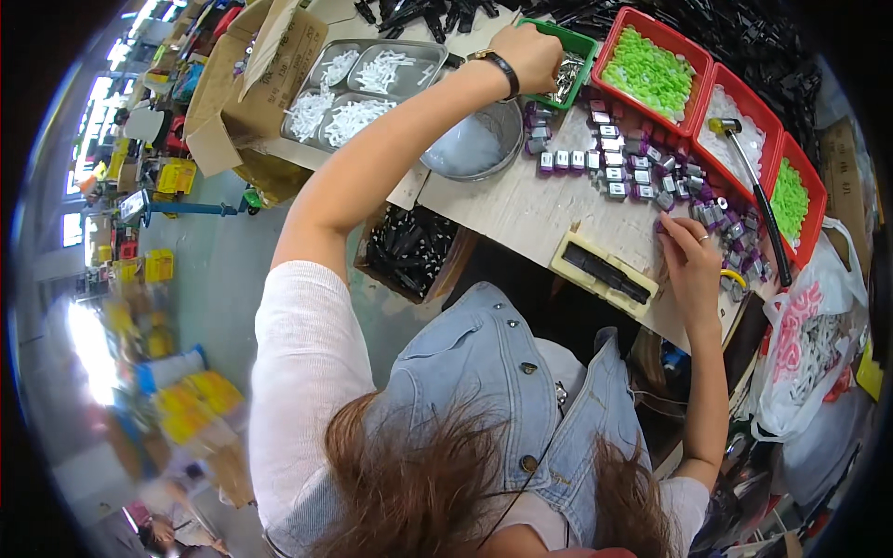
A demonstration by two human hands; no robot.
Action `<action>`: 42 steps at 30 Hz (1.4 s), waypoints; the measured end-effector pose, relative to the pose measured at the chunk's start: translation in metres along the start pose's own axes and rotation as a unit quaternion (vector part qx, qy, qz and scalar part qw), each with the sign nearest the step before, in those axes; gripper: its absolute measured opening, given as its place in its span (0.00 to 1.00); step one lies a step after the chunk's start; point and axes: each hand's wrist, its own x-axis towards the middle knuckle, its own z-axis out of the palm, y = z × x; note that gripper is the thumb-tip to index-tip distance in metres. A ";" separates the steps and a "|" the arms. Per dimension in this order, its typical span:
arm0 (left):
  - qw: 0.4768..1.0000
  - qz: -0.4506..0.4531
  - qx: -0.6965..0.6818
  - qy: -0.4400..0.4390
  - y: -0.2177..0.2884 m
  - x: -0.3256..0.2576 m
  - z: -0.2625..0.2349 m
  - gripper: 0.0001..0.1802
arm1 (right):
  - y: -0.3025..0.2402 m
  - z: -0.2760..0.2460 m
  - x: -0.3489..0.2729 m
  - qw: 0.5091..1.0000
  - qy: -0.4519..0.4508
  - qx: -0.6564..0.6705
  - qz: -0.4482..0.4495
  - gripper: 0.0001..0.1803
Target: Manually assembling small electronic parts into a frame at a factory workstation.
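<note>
My left hand [528, 53], with a black watch on the wrist, reaches far forward into a small green tray [581, 45] of shiny metal pieces; its fingertips are hidden inside the tray. My right hand [693, 265] lies on the pale worktable [530, 209] with its fingertips touching the small purple-and-silver parts [614, 158] that are set out in rows and in a loose cluster toward the right. A yellow jig with a black bar [605, 270] lies just left of that hand.
Red trays hold green pieces [651, 70] and white pieces, with a hammer [758, 186] lying across them. A metal bowl [474, 144], a steel tray of white parts [363, 88] and a cardboard box [251, 74] sit left. A box of black parts [409, 246] is below the table, and a plastic bag [809, 344] hangs at the right.
</note>
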 end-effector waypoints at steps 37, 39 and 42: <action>0.965 -0.036 -0.210 0.151 -0.024 0.012 0.034 0.08 | 0.049 0.031 0.221 0.985 0.025 -0.157 -0.064 0.12; 0.952 -0.027 -0.235 0.193 -0.027 0.009 0.033 0.09 | 0.047 0.041 0.233 0.979 0.006 -0.190 -0.075 0.11; 0.916 -0.040 -0.336 0.214 -0.028 0.006 0.033 0.11 | 0.048 0.042 0.239 0.972 -0.027 -0.224 -0.062 0.10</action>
